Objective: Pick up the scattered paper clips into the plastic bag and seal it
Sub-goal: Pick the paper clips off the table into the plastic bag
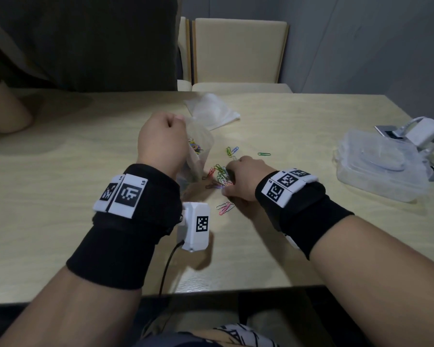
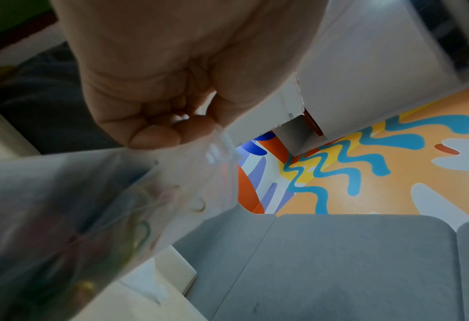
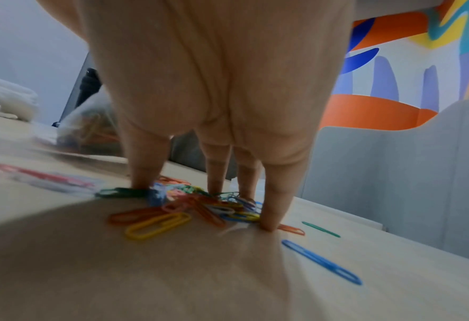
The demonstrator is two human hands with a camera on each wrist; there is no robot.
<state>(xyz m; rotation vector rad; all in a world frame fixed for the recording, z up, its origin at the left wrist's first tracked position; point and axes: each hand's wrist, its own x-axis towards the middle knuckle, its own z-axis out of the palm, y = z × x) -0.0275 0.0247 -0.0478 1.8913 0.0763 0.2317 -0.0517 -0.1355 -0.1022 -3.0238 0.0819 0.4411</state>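
Observation:
My left hand (image 1: 172, 126) pinches the rim of a clear plastic bag (image 1: 198, 159) and holds it upright on the table; several coloured paper clips (image 1: 194, 147) lie inside. In the left wrist view the fingers (image 2: 156, 136) curl round the bag's top edge (image 2: 217, 152). Just right of the bag, my right hand (image 1: 229, 180) reaches down over a pile of coloured clips (image 1: 217, 174). Thumb and fingertips (image 3: 267, 223) stand on the table around the pile (image 3: 159, 224), which still lies flat. Loose clips lie nearby: green (image 1: 264, 154), a yellow and blue pair (image 1: 232, 150), pink ones (image 1: 224, 207), and a blue one (image 3: 321, 262).
A crumpled clear plastic sheet (image 1: 212, 111) lies beyond the bag. A clear plastic box (image 1: 378, 169) and white chargers (image 1: 416, 132) sit at the right. Another person's arm (image 1: 5, 113) rests at the far left. A cream chair (image 1: 238, 51) stands behind the wooden table (image 1: 60, 171).

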